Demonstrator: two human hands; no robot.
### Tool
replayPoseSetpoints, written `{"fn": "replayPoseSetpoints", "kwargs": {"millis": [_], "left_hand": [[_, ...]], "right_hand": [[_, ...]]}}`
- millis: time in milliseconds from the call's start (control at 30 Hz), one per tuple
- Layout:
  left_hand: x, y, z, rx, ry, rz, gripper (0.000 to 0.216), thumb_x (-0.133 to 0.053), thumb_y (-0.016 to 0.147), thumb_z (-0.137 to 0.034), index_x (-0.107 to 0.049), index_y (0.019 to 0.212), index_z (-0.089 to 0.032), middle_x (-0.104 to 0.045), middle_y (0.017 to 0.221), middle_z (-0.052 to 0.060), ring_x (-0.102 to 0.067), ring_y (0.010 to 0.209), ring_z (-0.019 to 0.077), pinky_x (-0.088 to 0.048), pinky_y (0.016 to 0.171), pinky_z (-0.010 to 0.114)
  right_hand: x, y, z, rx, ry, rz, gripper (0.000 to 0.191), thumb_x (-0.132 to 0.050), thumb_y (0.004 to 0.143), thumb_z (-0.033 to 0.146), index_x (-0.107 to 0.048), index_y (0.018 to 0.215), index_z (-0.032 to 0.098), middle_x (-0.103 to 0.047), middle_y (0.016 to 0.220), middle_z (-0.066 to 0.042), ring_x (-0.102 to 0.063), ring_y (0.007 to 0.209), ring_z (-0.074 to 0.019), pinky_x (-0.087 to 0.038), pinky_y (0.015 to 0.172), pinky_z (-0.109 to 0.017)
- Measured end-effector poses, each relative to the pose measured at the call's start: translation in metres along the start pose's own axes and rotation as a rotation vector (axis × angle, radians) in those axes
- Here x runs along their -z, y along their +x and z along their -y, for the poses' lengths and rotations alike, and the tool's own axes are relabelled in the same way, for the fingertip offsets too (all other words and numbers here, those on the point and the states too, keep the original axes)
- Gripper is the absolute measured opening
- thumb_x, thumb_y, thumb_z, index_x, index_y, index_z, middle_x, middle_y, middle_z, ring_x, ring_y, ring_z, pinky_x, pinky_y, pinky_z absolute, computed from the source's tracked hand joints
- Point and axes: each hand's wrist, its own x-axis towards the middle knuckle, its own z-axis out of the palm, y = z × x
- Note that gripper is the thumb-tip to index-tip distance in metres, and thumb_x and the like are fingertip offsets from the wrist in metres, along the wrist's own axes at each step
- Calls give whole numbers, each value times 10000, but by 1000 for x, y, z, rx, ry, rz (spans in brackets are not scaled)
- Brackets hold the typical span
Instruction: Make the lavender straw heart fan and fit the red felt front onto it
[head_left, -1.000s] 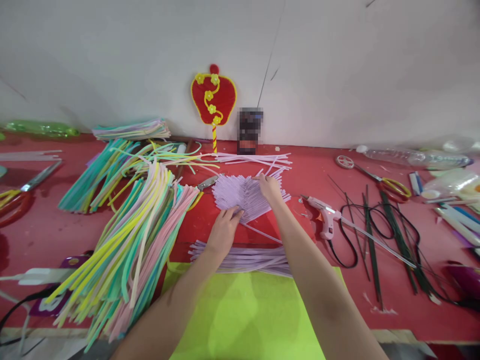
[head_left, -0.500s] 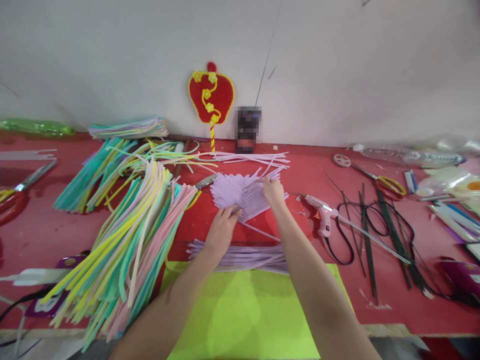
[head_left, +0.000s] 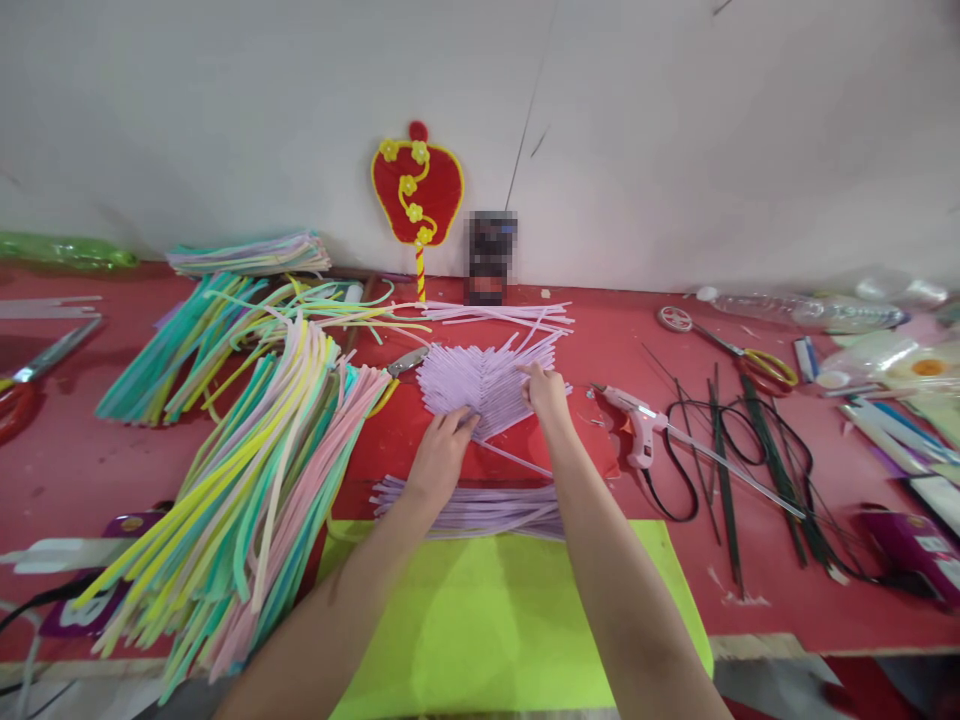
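A lilac piece of pipe cleaners [head_left: 484, 380] lies on a red sheet in the middle. Its strands slant in from both sides to a centre line, like a leaf or heart. My left hand [head_left: 442, 450] grips its lower left edge, fingertips on top near the bottom point. At its right side, my right hand [head_left: 546, 392] rests with the index finger stretched over the strands and the other fingers curled. Index and thumb look apart. One loose lilac pipe cleaner [head_left: 517, 459] runs right from the bottom point. Nearer me lies a bundle of lilac pipe cleaners [head_left: 465, 512].
Multicoloured pipe cleaners [head_left: 247, 500] heap at left, by scissors [head_left: 56, 350]. A pink glue gun [head_left: 643, 425], dark wires [head_left: 724, 470] and yellow-handled scissors [head_left: 769, 370] lie right. Behind stand a red fan-shaped ornament [head_left: 418, 190] and a blurred dark object [head_left: 491, 255]. A yellow-green sheet [head_left: 487, 620] lies in front.
My right index finger has stretched out from a closer grip at the piece's right side. My left hand stays at the lower left edge. The whole view has shifted slightly.
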Motion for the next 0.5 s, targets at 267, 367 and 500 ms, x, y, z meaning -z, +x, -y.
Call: {"fn": "replayPoseSetpoints", "kwargs": {"millis": [267, 367, 500], "left_hand": [[-2, -1, 1, -22, -8, -26, 362, -398, 914, -111, -566, 1230, -172, -567, 1234, 105, -528, 1087, 206, -470, 967, 400], [-2, -1, 1, -19, -11, -27, 361, -404, 911, -105, -567, 1227, -166, -571, 1228, 107, -527, 1089, 206, -467, 971, 391], [-2, -1, 0, -17, -11, -23, 366, -404, 905, -95, -570, 1224, -162, -568, 1234, 112, -525, 1091, 211, -463, 977, 395]], "right_hand": [[-4, -23, 7, -113, 126, 1, 462, -297, 887, 328, -645, 1041, 66, -355, 331, 81, -341, 280, -110, -279, 361, -223], [-6, -29, 5, -118, 137, 0, 411, -332, 874, 344, -664, 858, 104, -374, 313, 68, -343, 274, -110, -286, 358, -230], [-11, -35, 1, -115, 146, 6, 420, -338, 867, 409, -614, 679, 154, -383, 298, 55, -350, 266, -116, -311, 366, -241]]}}
